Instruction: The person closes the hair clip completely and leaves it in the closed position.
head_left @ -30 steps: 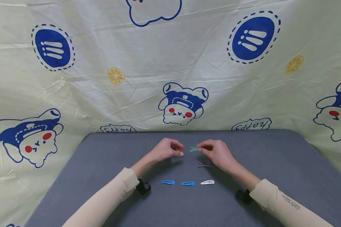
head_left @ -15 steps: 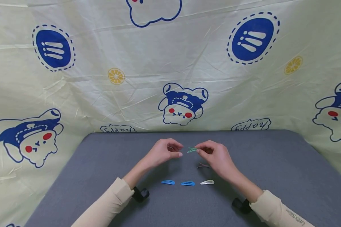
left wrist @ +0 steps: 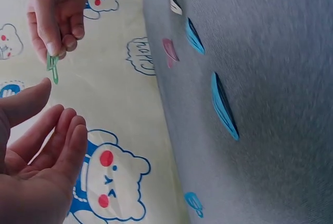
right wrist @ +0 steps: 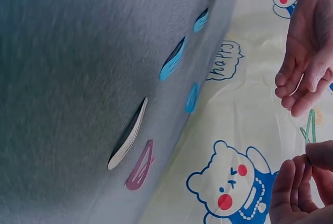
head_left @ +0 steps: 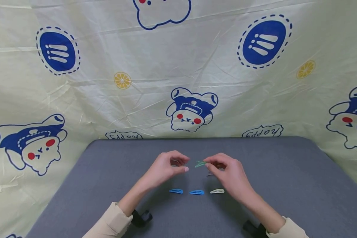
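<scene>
A green snap hair clip (head_left: 199, 164), its prongs bent apart, is pinched at one end between the thumb and fingers of my right hand (head_left: 229, 170). It hangs above the table, pointing toward my left hand (head_left: 166, 167). The left hand's fingers are loosely bent with the thumb apart, and nothing lies between them. A short gap separates it from the clip. Below on the table lies a pink snap clip (right wrist: 140, 167), mostly covered by the right hand in the head view. Nearer me, two blue clips (head_left: 176, 191) and a white clip (head_left: 217, 191) form a row.
In the left wrist view, a further blue clip (left wrist: 194, 204) lies near the table's far edge; the head view does not show it. A grey cloth covers the table (head_left: 113, 165). Behind it hangs a printed curtain (head_left: 154, 99).
Both hands have drawn slightly toward me, the right one keeping the green clip pinched. The clip has come down a little, and the right hand now covers more of the pink clip.
</scene>
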Available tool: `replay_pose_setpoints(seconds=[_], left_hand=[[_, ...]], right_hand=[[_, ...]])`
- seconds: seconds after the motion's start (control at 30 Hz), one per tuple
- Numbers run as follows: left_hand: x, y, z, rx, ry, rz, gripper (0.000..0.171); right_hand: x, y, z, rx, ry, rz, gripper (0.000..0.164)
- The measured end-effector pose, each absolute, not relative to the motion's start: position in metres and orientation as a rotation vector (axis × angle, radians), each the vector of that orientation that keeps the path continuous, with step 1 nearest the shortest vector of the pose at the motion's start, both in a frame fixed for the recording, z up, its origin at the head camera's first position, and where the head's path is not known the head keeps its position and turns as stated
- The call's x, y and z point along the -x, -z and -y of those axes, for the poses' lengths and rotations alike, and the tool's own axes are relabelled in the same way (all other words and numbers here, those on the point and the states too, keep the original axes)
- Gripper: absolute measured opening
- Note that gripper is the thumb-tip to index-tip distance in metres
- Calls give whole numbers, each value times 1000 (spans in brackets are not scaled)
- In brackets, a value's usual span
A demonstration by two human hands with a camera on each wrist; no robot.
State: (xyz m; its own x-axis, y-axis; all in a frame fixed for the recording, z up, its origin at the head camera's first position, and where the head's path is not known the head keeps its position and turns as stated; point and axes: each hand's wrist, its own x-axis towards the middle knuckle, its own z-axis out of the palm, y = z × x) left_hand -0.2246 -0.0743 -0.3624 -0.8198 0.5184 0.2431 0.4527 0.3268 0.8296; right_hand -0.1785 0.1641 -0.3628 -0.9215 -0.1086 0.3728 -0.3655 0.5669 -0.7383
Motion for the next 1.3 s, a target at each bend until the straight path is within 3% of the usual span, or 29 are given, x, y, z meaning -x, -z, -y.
replay_pose_setpoints(seconds=[0.73,1.1,1.3], left_hand=[[167,353,78,-791,-1649,-2459,24],[154,358,64,-906,-1681,-2528,27],[151,362,61,-965,-1774,-2529,17]], right_hand=[[127,363,-155,-379,-1516,2353,11],[118,365,-150,-369,-1544,2353,15],[115,365,-147,-428,-1539,2324,14]])
